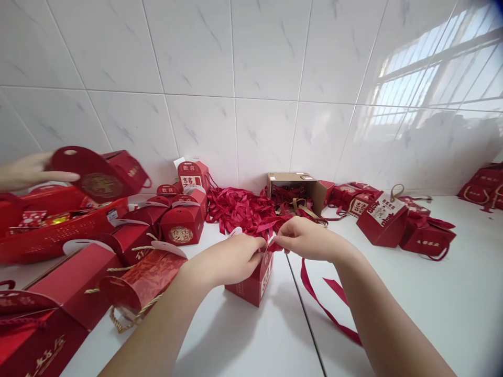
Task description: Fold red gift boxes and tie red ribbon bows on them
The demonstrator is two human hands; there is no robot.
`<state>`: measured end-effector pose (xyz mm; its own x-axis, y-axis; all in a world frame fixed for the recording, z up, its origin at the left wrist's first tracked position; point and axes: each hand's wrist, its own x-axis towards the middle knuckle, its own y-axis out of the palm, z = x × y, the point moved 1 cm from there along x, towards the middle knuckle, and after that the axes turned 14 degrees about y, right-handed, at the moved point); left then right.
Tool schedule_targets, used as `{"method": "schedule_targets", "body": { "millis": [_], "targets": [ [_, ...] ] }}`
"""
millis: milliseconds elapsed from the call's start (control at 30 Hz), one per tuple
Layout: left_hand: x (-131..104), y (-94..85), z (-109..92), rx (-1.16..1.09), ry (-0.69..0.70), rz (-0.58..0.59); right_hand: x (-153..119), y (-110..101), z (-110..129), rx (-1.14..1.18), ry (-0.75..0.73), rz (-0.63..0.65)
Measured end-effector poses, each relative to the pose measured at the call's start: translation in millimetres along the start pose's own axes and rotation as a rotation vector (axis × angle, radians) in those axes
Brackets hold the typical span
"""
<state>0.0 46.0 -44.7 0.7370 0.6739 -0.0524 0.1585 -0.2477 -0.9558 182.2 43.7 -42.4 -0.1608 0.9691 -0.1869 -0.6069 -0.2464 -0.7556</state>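
A small red gift box (247,289) with a pale printed panel stands upright on the white table in front of me. My left hand (238,257) is closed at its top, fingers pressed together by the flap. On the other side, my right hand (308,239) pinches a dark red ribbon (276,246) close to the box top. My fingers hide much of the ribbon there. Below my right wrist, ribbon tails (320,301) lie curled on the table. Just behind the box is a heap of loose red ribbons (239,207).
Another person's hand (29,172) holds a red box (102,175) above a red basket (51,233) of wrapped sweets. Several red boxes (181,225) crowd the left. An open cardboard carton (316,191) stands by the tiled wall; ribboned boxes (426,235) sit right. A seam crosses the table.
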Motion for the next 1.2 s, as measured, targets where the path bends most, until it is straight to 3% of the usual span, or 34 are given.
{"method": "schedule_targets", "body": {
  "millis": [467, 700, 800, 967, 1067, 1133, 1200],
  "targets": [
    [3, -0.8, -6, -0.013, 0.054, -0.07, 4, 6, 1, -0.06, 0.014, 0.01],
    [4, 2.9, 0, -0.043, 0.083, -0.103, 1, 7, -1, -0.064, -0.008, 0.016],
    [2, -5.2, 0, 0.016, 0.13, -0.228, -1, 4, -4, -0.069, 0.0, -0.005],
    [-12, -25.8, -10, 0.0, 0.183, -0.597, -4, 0, 1, 0.116, -0.127, -0.124],
    [-21, -31.1, -17, -0.089, 0.228, -0.748, -9, 2, 12, 0.43, -0.281, 0.001],
    [-25, -31.4, -22, -0.125, 0.26, -0.766, -12, 5, 19, 0.642, -0.347, 0.144],
    [-27, -30.7, -26, -0.135, 0.287, -0.769, -15, 5, 22, 0.761, -0.353, 0.163]
  ]
}}
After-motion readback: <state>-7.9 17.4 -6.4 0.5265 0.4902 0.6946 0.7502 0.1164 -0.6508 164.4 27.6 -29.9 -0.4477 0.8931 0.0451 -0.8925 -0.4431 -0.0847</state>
